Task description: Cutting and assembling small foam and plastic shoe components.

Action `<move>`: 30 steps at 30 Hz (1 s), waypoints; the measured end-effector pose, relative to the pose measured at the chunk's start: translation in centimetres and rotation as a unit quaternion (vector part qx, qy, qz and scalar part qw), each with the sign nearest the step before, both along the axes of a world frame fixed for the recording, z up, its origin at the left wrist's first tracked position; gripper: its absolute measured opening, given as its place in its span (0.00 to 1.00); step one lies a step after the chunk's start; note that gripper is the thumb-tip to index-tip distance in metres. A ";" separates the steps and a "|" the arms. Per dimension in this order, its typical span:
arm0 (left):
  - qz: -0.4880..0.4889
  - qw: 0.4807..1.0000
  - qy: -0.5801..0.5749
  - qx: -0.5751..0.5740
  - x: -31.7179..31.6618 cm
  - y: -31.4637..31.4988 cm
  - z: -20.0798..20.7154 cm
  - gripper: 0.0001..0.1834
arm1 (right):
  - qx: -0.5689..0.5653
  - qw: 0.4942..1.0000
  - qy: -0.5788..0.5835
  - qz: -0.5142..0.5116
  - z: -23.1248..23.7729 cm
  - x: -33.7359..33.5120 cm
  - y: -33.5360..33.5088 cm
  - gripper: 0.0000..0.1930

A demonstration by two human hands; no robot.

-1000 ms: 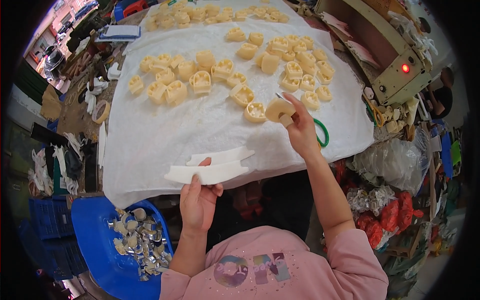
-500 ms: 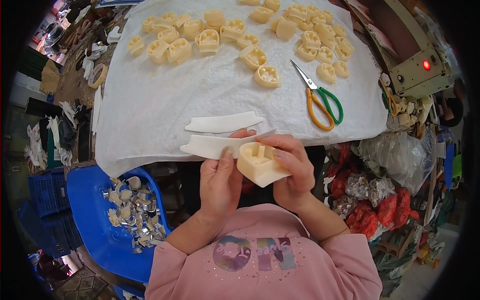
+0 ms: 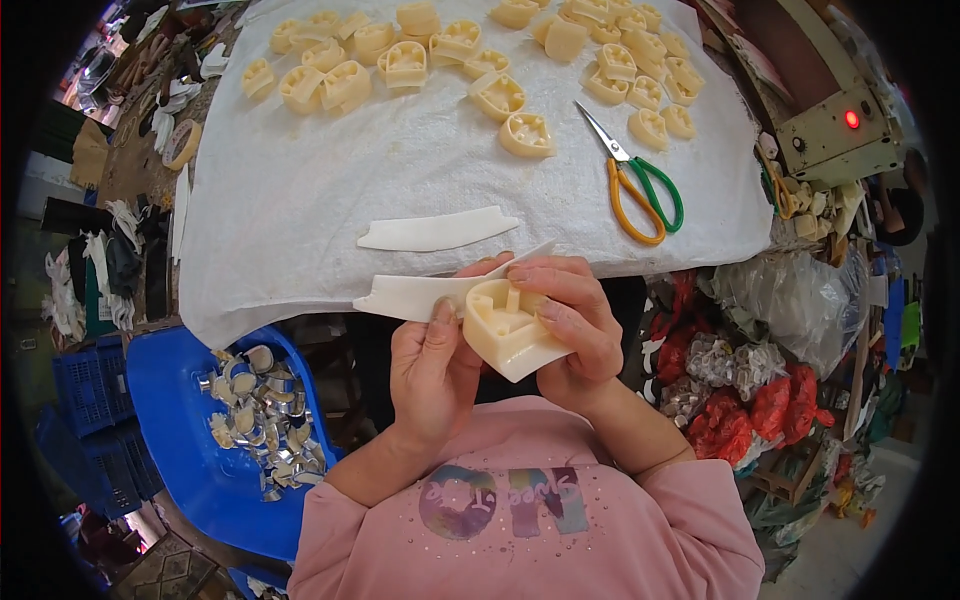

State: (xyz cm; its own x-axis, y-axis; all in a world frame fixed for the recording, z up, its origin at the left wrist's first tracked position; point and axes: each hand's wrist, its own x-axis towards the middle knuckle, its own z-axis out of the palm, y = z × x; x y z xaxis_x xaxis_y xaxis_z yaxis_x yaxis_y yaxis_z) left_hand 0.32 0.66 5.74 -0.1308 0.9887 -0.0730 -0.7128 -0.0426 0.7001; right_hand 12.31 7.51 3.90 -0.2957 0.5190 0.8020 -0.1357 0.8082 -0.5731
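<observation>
One white strip (image 3: 400, 296) held in my left grip (image 3: 433, 370), cream block (image 3: 493, 340) in my right grip (image 3: 583, 330); uneven pressure could skew them.

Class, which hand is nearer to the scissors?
Right. In the picture, the right hand is below and left of the scissors; the left hand is farther left.

A tape roll (image 3: 190, 150) lies at left, red bags (image 3: 771, 404) and apparently clear plastic sheeting (image 3: 800, 305) at right.
</observation>
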 end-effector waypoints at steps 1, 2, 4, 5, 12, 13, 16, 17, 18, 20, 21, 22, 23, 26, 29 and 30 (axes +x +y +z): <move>-0.003 1.000 0.021 -0.005 0.0 0.0 0.1 0.25 | -0.003 1.000 0.001 -0.001 -0.1 0.0 0.0 0.25; -0.005 1.000 0.020 -0.005 0.1 0.0 0.1 0.25 | -0.005 1.000 0.002 -0.002 -0.1 0.1 0.0 0.25; 0.002 1.000 0.015 -0.013 0.2 0.0 0.1 0.25 | -0.006 1.000 -0.001 -0.006 -0.1 0.1 0.1 0.25; 0.002 1.000 0.015 -0.014 0.2 0.0 0.2 0.25 | -0.006 1.000 -0.004 -0.007 -0.1 0.1 0.1 0.25; 0.023 0.997 0.040 -0.059 0.1 -0.3 -0.9 0.25 | 0.012 0.996 -0.077 -0.036 -1.2 0.3 0.4 0.27; 0.038 0.995 0.040 -0.079 0.2 -0.3 -1.0 0.25 | 0.019 0.995 -0.085 -0.046 -1.6 0.2 0.3 0.26; 0.027 0.995 0.087 -0.049 0.1 -0.7 -1.2 0.25 | 0.034 0.992 -0.100 -0.072 -1.6 0.2 0.5 0.23; 0.027 0.994 0.088 -0.052 0.1 -0.6 -1.1 0.25 | 0.046 0.989 -0.108 -0.090 -1.5 0.2 0.5 0.22; 0.034 0.991 0.126 -0.040 0.2 -0.4 -1.1 0.26 | 0.044 0.989 -0.107 -0.090 -1.4 0.3 0.6 0.22; 0.037 0.985 0.166 -0.030 0.0 -0.2 -1.1 0.26 | 0.087 0.964 -0.186 -0.167 -1.4 0.7 0.6 0.20; 0.044 0.980 0.195 -0.028 -0.4 -0.2 -1.2 0.26 | 0.101 0.968 -0.158 -0.165 -2.2 0.5 1.1 0.19; 0.050 0.973 0.223 -0.025 -0.9 -0.2 -1.3 0.27 | 0.098 0.968 -0.158 -0.169 -2.2 0.5 1.1 0.19; 0.079 0.967 0.240 -0.003 -1.3 -0.2 -1.7 0.24 | 0.083 0.969 -0.159 -0.171 -2.1 0.6 1.1 0.19; 0.122 0.945 0.303 -0.009 -2.4 -0.3 -1.9 0.21 | 0.072 0.963 -0.206 -0.156 -0.7 1.3 0.8 0.19; 0.128 0.933 0.335 -0.029 -2.4 -0.4 -1.4 0.16 | 0.089 0.941 -0.296 -0.136 0.7 1.5 0.0 0.20; 0.109 0.920 0.376 -0.036 -2.4 -0.5 -1.4 0.16 | 0.100 0.925 -0.340 -0.138 1.0 1.5 -0.1 0.19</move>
